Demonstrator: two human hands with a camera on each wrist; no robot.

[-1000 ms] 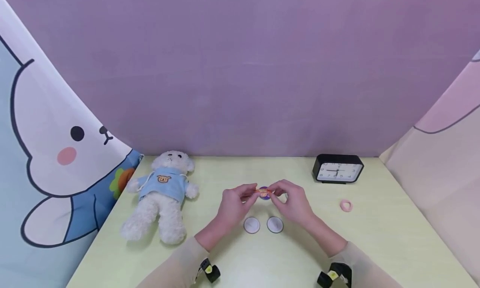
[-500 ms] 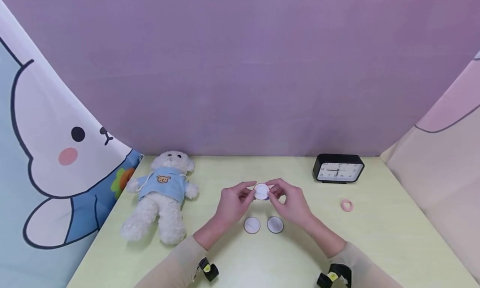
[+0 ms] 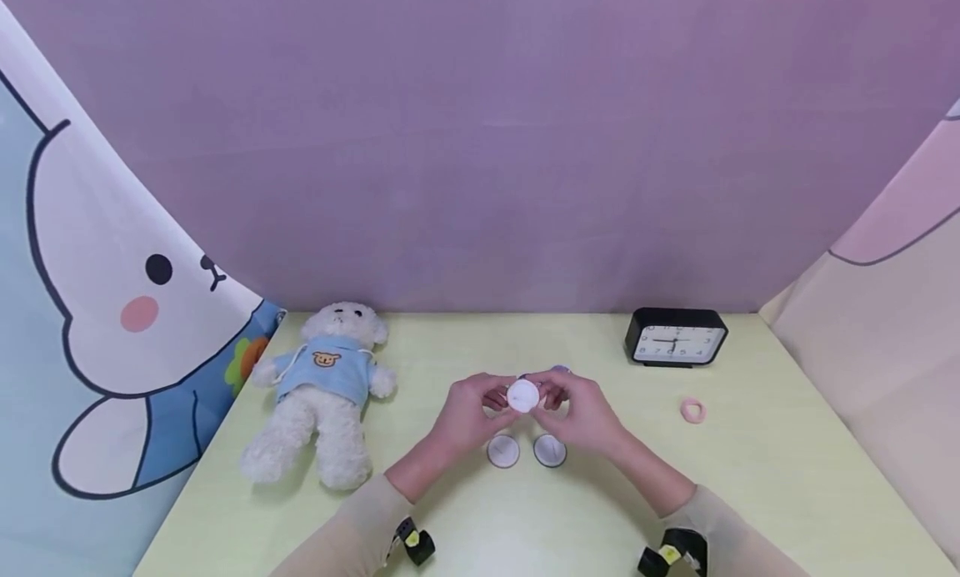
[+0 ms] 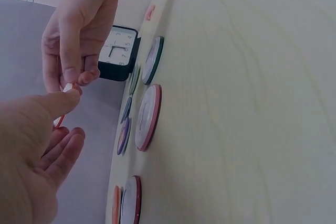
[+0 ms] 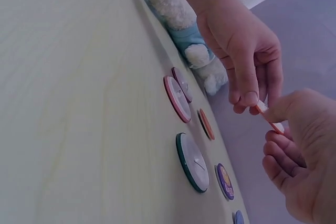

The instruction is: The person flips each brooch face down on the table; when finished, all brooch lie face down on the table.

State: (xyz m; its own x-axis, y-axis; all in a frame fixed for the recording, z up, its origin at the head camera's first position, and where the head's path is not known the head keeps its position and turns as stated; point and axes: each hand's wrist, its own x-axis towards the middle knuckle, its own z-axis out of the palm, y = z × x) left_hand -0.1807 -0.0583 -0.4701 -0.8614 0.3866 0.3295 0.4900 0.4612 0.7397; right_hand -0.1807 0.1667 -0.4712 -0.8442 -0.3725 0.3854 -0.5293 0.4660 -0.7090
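Between the fingertips of my left hand and right hand, a round pin badge is raised above the table, its white back facing the head camera. Both hands pinch it by opposite edges; the wrist views show its thin orange rim. Below it lie two badges back up, one with a red rim and one with a dark green rim. A purple printed badge lies face up behind them. My hands hide most of the other badges from the head view.
A white plush toy in a blue shirt lies at the left of the pale table. At the back right stands a black alarm clock, with a pink ring-shaped band in front of it. A purple wall backs the table.
The badge in my hands has turned from nearly edge-on to showing its white back. Both hands have since come slightly nearer; the badges on the table have stayed put.
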